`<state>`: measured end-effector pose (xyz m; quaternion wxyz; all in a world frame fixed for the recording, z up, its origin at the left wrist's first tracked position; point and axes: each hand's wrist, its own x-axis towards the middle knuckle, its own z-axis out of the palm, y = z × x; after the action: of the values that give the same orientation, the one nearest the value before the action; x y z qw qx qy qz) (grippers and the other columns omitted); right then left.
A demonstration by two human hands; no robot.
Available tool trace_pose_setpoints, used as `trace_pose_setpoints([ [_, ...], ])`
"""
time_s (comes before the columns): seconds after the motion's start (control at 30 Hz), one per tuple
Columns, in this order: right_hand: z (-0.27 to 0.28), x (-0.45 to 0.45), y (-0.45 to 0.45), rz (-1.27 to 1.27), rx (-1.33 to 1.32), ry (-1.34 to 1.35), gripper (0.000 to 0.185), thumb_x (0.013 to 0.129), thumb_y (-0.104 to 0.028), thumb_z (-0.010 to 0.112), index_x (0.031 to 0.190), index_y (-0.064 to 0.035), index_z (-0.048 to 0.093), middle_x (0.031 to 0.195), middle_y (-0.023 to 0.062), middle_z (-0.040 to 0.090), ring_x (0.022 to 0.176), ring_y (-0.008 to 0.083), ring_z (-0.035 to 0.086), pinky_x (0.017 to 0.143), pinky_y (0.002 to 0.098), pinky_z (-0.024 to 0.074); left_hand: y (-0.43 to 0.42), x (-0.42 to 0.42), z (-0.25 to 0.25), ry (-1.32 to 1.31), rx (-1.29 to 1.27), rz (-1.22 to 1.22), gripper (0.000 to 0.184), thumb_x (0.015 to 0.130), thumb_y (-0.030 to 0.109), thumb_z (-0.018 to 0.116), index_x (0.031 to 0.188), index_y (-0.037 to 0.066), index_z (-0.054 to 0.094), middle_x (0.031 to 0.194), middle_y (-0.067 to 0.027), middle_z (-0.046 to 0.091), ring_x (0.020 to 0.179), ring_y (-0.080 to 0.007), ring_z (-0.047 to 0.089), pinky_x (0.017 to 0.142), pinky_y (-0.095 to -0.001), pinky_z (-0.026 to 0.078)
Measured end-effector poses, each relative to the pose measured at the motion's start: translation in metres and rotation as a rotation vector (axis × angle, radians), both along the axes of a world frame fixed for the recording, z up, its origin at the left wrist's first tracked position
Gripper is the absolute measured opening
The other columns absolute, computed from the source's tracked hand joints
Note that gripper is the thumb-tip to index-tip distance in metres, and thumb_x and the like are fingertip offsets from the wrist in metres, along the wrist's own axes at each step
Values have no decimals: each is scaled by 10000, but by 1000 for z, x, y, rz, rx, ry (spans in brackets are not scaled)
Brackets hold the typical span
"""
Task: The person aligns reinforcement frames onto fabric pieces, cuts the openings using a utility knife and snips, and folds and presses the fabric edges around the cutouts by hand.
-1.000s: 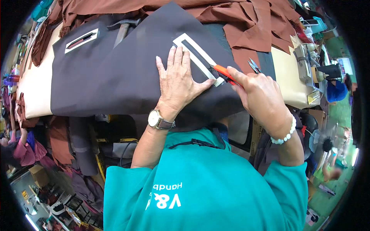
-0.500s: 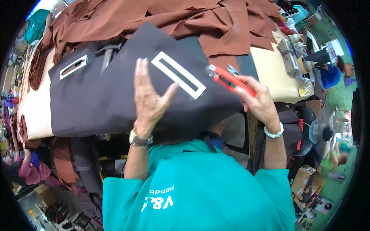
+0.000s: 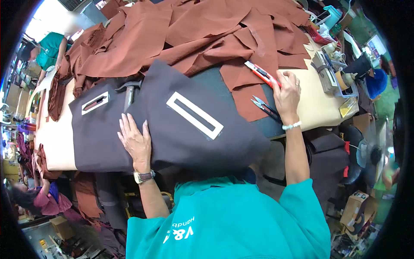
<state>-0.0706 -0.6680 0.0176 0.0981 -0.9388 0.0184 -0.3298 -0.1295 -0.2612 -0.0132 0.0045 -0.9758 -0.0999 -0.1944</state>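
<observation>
My left hand [image 3: 136,140] lies flat, fingers spread, on a large dark piece of leather-like material [image 3: 198,153]. On that material a white rectangular frame [image 3: 195,115] surrounds a long slot. A second white frame [image 3: 95,103] sits farther left, with a reddish-brown strip showing in its opening. Just beyond my left fingertips is a hammer [image 3: 129,93], its handle toward me. My right hand [image 3: 288,95] grips the rear end of a red utility knife [image 3: 264,74] over the brown material. Near that wrist lie thread snips [image 3: 265,108], blades pointing away to the left.
Brown pieces of material [image 3: 194,26] are heaped across the far side of the table. At the right stands a holder with tools and tape rolls [image 3: 327,75]. A person in green [image 3: 51,49] is at the far left, and another in pink [image 3: 49,198] at the lower left.
My right hand has carried the utility knife away from the dark material toward the brown pieces. My left hand has shifted left, toward the hammer. The snips now show fully.
</observation>
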Motion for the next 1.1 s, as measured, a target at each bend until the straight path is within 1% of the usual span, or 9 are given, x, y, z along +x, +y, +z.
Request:
trace_pose_setpoints([
  [0.3, 19, -73, 31, 188, 331, 350, 267, 750, -78, 644, 993, 14, 584, 909, 164, 564, 860, 323, 551, 769, 408, 437, 16, 14, 1, -153, -105, 27, 427, 821, 188, 608, 1201, 14, 523, 1194, -146, 546, 1057, -288, 542, 869, -387, 432],
  [0.57, 34, -58, 44, 308, 544, 393, 119, 794, -19, 596, 897, 37, 611, 744, 116, 562, 632, 194, 537, 599, 322, 430, 22, 20, -1, -423, -141, -59, 233, 831, 120, 587, 1055, 52, 583, 1000, -126, 627, 944, -301, 581, 777, -380, 453],
  [0.67, 60, -53, 78, 458, 717, 322, 124, 848, -14, 543, 935, 36, 615, 745, 79, 553, 646, 108, 494, 590, 259, 408, 8, 29, 15, -411, -513, 72, 130, 864, 122, 552, 964, 40, 564, 865, -163, 630, 810, -349, 601, 668, -410, 462],
  [0.8, 84, -46, 138, 755, 980, 403, 176, 857, -20, 547, 1021, 13, 602, 828, 59, 629, 765, 99, 572, 685, 246, 463, -28, 49, 40, -466, -743, -146, 104, 891, 133, 510, 936, 44, 538, 751, -212, 589, 694, -396, 586, 581, -469, 435],
  [0.87, 89, -49, 162, 941, 877, 463, 181, 850, -17, 559, 1026, 17, 588, 870, 127, 639, 778, 171, 621, 696, 257, 477, -44, 60, 43, -374, -693, -237, 97, 891, 132, 503, 938, 51, 524, 736, -216, 581, 686, -400, 583, 584, -482, 435],
  [0.9, 93, -53, 172, 1001, 803, 461, 175, 835, -22, 564, 1006, 16, 573, 893, 168, 624, 800, 275, 632, 704, 309, 489, -52, 64, 45, -311, -674, -246, 90, 889, 133, 502, 933, 55, 516, 732, -213, 581, 688, -402, 583, 589, -482, 439],
  [0.97, 91, -58, 183, 1091, 610, 515, 153, 840, -24, 560, 988, 5, 584, 844, 154, 623, 755, 244, 626, 691, 307, 481, -54, 84, 32, -323, -638, -317, 116, 891, 169, 500, 914, 55, 501, 720, -217, 586, 666, -418, 575, 610, -497, 436],
  [1.07, 72, -60, 179, 1171, 412, 511, 190, 826, -86, 553, 1005, -27, 562, 812, 162, 596, 770, 349, 577, 716, 426, 463, -60, 93, 45, -312, -702, -336, 131, 895, 173, 493, 893, 46, 522, 681, -210, 586, 655, -396, 591, 581, -466, 437],
  [1.1, 77, -58, 174, 1103, 382, 535, 169, 832, -90, 552, 990, -31, 563, 789, 145, 581, 737, 306, 586, 688, 384, 470, -60, 100, 41, -363, -651, -357, 126, 897, 154, 487, 879, 42, 540, 655, -185, 582, 631, -375, 599, 543, -436, 437],
])
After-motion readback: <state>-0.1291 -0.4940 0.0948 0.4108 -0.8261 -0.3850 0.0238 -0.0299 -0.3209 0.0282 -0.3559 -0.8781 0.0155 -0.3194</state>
